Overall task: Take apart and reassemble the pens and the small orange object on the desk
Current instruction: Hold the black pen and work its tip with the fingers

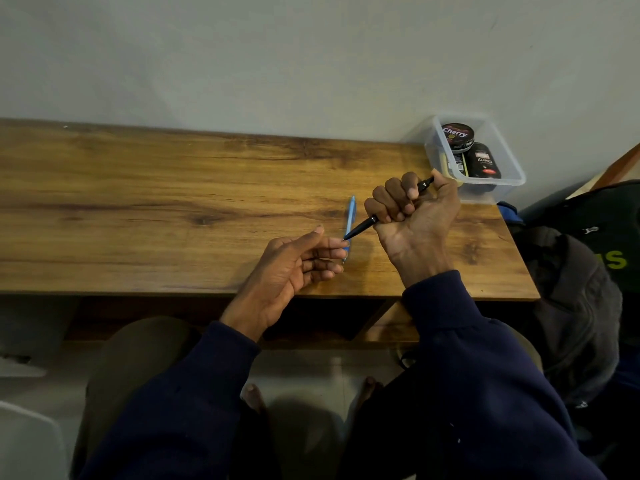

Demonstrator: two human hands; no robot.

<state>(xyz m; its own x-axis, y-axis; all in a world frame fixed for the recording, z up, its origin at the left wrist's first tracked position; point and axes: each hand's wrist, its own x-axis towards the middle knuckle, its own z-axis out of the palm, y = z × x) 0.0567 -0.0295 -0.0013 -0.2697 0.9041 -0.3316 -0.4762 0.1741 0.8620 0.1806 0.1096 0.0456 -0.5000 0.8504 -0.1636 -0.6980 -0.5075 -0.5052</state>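
A black pen (pixel 363 227) is gripped in the closed fist of the right hand (pixel 414 211) above a wooden desk (pixel 173 202), its barrel wrapped by all four curled fingers and its rear end capped by the thumb, so that only the tapered front part and the tip are left showing at the lower left of the fist. The tip is pointed toward the left hand (pixel 294 268), which is held palm-up and loosely spread, gripping nothing; the pen point is met by the end of one extended fingertip (pixel 337 242), though whether the two actually touch cannot be told. A blue pen (pixel 349 223) is seen lying flat on the desk just behind the hands, partly hidden by the black pen and the left fingers. A clear plastic container (pixel 512 174) is set at the far right corner of the desk against a pale wall (pixel 311 57), and dark tins (pixel 457 136), one labelled "Cherry", are held inside it. Dark blue sleeves (pixel 467 358) are worn on both arms, and a dark bag (pixel 588 271) is propped to the right of the desk
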